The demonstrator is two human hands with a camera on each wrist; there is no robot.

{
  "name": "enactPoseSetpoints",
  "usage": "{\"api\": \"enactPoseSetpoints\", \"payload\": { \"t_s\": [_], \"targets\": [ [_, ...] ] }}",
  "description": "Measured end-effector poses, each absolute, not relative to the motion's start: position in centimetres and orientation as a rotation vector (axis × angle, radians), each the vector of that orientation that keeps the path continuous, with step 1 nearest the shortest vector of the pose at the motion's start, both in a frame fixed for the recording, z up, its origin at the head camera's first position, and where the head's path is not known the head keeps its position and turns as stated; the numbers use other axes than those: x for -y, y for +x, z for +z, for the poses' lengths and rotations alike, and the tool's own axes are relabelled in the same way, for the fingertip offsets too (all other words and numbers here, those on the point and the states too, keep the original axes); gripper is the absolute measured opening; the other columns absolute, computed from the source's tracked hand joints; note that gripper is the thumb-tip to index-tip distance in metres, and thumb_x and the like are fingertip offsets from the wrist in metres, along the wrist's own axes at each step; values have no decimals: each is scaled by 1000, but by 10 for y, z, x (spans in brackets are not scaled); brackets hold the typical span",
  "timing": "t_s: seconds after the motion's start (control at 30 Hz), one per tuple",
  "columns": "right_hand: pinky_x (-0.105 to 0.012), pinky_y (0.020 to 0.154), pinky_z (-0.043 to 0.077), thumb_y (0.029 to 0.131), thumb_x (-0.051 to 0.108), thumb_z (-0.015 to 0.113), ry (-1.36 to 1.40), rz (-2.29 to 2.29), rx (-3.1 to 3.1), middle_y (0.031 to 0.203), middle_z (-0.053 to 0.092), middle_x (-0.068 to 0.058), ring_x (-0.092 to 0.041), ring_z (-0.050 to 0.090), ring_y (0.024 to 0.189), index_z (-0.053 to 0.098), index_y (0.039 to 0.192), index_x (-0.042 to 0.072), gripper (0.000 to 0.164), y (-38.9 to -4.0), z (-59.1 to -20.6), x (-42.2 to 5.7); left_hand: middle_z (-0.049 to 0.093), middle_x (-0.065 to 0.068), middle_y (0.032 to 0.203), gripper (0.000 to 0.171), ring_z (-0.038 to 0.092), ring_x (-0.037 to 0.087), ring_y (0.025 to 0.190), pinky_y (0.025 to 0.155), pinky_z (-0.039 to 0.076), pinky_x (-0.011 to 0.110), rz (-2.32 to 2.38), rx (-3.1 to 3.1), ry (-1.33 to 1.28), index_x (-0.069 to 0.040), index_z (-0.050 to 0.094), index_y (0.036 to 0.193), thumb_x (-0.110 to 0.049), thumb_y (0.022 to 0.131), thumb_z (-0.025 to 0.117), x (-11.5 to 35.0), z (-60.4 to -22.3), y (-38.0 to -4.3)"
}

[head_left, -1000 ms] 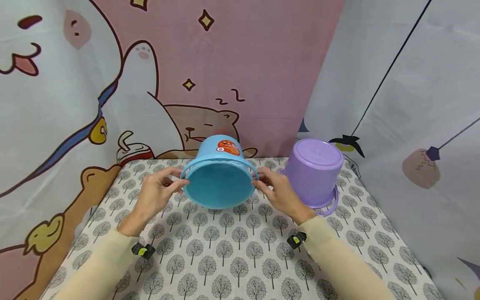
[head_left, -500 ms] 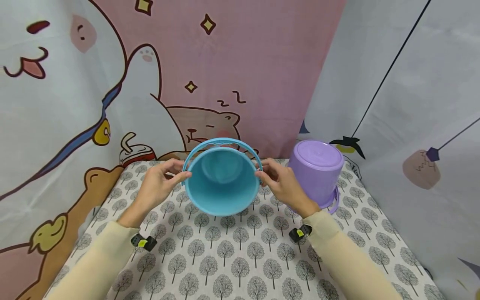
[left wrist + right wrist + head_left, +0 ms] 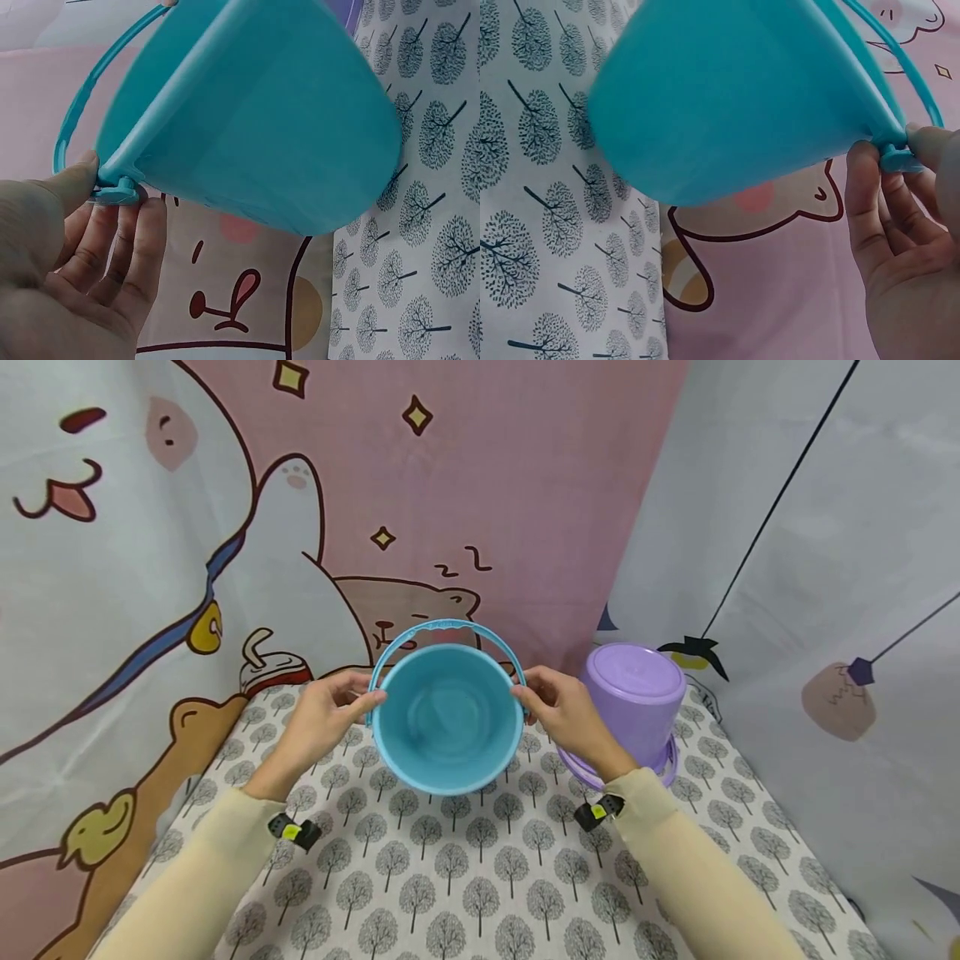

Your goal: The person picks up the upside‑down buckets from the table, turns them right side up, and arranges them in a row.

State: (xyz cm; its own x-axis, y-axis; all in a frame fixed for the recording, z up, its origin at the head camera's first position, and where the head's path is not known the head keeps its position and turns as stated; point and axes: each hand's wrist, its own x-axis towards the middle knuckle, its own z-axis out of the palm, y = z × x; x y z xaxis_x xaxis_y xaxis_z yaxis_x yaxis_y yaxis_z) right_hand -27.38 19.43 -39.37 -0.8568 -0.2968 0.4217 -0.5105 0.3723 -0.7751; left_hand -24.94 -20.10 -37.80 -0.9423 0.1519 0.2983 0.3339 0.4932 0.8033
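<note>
Between both hands a light blue plastic bucket (image 3: 448, 722) is held tilted, its mouth facing me and its inside showing nothing in it. Its blue handle (image 3: 447, 624) arches up over the rim. The left hand (image 3: 321, 720) pinches the rim at the handle's left joint, thumb on the near side and fingers behind. At the opposite joint the right hand (image 3: 564, 714) grips the rim in the same way. In the left wrist view the bucket's wall (image 3: 270, 112) fills the upper part, with its base close to the tablecloth. Whether the base touches the cloth I cannot tell.
A purple bucket (image 3: 633, 693) stands upside down at the back right, behind the right forearm, its handle lying at the rim. White cloth with grey trees (image 3: 465, 877) covers the table. Printed cartoon curtains (image 3: 525, 485) hang behind and at both sides.
The blue bucket has turned from mouth tipped downward to mouth facing me, base lowered. Its handle has swung from across the front to above the rim. Both hands kept their grip.
</note>
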Motion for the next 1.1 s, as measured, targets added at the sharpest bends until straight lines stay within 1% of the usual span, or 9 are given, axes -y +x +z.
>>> {"api": "enactPoseSetpoints", "payload": {
  "t_s": [0.13,0.2,0.37,0.47,0.63,0.77,0.83,0.97,1.1],
  "targets": [
    [-24,63,60,116,23,77,675,1477,2437,94,83,-13,-31,77,74,82,127,7,20,-277,-391,-195,86,20,120,36,79,8,92,81,74,29,-1536,2538,-403,-6,80,139,-31,113,82,197,-377,-252],
    [-23,63,60,116,24,77,650,1473,2448,94,84,-13,-32,77,74,83,128,6,22,-278,-389,-195,85,22,122,39,79,8,92,82,74,30,-1579,2526,-393,-4,79,142,-30,113,81,196,-376,-253],
    [-23,65,62,117,25,76,598,1506,2463,101,85,-15,-17,75,72,83,134,4,28,-282,-386,-193,82,27,127,48,79,6,91,84,74,27,-1664,2519,-346,-1,71,152,-30,114,80,195,-374,-259],
    [-26,67,66,116,25,77,564,1570,2456,106,86,-18,-16,75,72,81,139,3,32,-286,-385,-189,81,29,133,53,80,5,91,84,74,27,-1703,2512,-316,-2,67,158,-30,115,79,197,-374,-263],
    [-30,68,70,115,23,78,526,1668,2436,112,88,-22,-34,80,77,75,150,2,42,-292,-385,-178,82,25,133,55,82,5,92,83,74,26,-1739,2491,-273,-6,65,161,-35,115,78,202,-376,-270],
    [-27,63,66,114,23,80,512,1702,2408,102,87,-20,-38,77,73,70,157,6,48,-297,-388,-170,85,14,128,54,83,5,95,83,74,25,-1787,2470,-234,-7,66,160,-36,115,77,209,-377,-274],
    [-26,62,64,113,22,81,516,1740,2382,94,85,-17,-34,75,69,70,158,9,48,-299,-390,-166,86,10,127,55,82,5,96,84,74,25,-1799,2471,-213,-6,65,161,-36,116,77,212,-377,-276],
    [-24,61,63,113,21,80,518,1793,2351,86,82,-12,-22,72,64,71,156,11,44,-302,-392,-158,84,13,131,56,81,5,96,86,73,23,-1812,2486,-149,-6,65,162,-35,116,77,216,-377,-278],
    [-22,60,61,114,21,80,501,1825,2341,91,84,-19,-17,70,63,72,155,11,43,-305,-393,-152,83,16,134,56,81,3,97,88,73,22,-1808,2501,-106,-8,64,163,-35,116,76,220,-377,-281]
  ]
}}
